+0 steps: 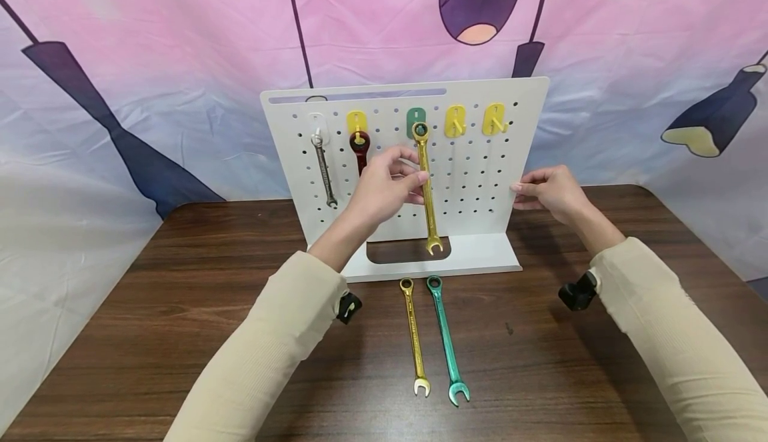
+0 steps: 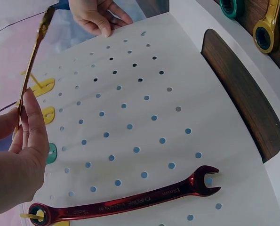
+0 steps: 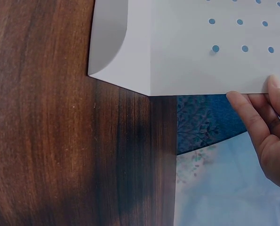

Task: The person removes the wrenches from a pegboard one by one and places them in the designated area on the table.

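Clearly | gold wrench (image 1: 429, 205) in L hand (image 1: 384, 182) | head: ring (image 1: 414, 130) | L wrist: edge (image 2: 32, 57)

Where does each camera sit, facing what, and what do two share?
Head: on the head, facing forward and down at the pegboard; left hand, right hand, both sleeves show.
Left wrist: on that wrist, facing across the pegboard; left hand pinching a gold wrench, right hand beyond.
Right wrist: on that wrist, facing the pegboard's edge and tabletop; right hand only.
Head and left wrist share the hung red wrench.
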Tool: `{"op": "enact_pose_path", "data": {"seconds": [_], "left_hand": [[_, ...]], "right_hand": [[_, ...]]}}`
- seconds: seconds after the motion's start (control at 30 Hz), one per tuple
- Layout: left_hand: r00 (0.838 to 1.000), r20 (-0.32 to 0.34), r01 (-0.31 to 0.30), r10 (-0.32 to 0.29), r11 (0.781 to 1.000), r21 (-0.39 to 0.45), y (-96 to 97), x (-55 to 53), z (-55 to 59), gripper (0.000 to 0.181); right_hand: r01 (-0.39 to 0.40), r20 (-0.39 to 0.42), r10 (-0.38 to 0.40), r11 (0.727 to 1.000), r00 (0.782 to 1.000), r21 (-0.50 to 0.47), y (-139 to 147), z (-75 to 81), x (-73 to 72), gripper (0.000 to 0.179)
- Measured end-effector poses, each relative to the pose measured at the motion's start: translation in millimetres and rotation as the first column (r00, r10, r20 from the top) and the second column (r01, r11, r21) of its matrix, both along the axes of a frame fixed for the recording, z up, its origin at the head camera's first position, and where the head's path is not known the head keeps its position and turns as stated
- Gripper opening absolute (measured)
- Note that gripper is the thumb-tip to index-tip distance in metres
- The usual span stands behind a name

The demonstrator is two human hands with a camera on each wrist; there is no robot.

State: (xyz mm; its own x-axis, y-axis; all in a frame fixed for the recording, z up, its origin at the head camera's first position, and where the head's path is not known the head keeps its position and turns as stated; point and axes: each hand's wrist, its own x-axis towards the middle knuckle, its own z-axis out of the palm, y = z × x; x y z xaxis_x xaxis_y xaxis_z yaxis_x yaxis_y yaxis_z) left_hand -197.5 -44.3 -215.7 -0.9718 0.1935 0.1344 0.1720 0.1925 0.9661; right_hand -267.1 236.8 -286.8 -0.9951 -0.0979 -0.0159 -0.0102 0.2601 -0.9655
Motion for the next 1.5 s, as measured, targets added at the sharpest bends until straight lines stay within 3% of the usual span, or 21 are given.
{"op": "enact_pose_path", "data": {"seconds": [0.6,1.07,1.5], "left_hand": [[0.999,0.027,0.024,-0.024,1.0,0.009,-2.2,9.3,-3.0,0.02],[0.991,0.135,-0.001,-0.007,0.999,0.055,-9.8,14.2,-35.9,0.016],[0.963,0.271,-0.005,-0.006,0.999,0.039,-25.4,22.2,-68.0,0.015]], "right_hand": [[0.0,0.004,0.0,1.0,1.0,0.014,1.4,-3.0,-0.5,0.024],[0.012,-0.001,-0.012,1.0,1.0,0.022,1.3,-4.3,-1.3,0.02],[-0.001,-0.002,0.001,1.0,1.0,0.018,0.3,-0.5,0.1,0.019]]}}
